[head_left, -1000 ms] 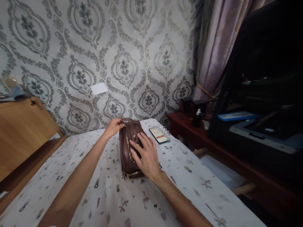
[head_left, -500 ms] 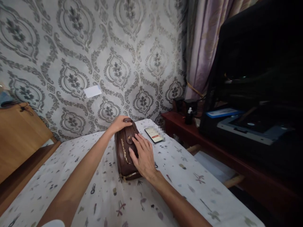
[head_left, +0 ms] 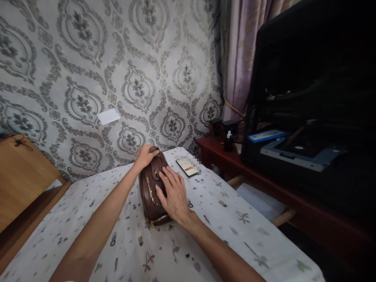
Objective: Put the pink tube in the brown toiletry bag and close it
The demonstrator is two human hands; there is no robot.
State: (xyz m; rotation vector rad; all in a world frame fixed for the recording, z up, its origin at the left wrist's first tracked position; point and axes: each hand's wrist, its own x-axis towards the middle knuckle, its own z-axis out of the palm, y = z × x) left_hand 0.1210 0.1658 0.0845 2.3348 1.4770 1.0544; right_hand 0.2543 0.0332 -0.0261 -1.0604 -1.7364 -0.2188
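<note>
Wood panelling (head_left: 26,176) stands at far left; next, the left hand (head_left: 145,156) has its grip clamped on the far, handled end of a brown bag (head_left: 147,181), its contents hidden, lying on a white patterned cloth (head_left: 123,250). The right hand (head_left: 175,196) rests on the bag, fingers spread and grip apart, near a phone (head_left: 184,167). Farther right, a dark bottle (head_left: 228,145) stands on a red counter (head_left: 209,145), and a pulled-out drawer (head_left: 283,217) holds something flat and white (head_left: 260,201).
</note>
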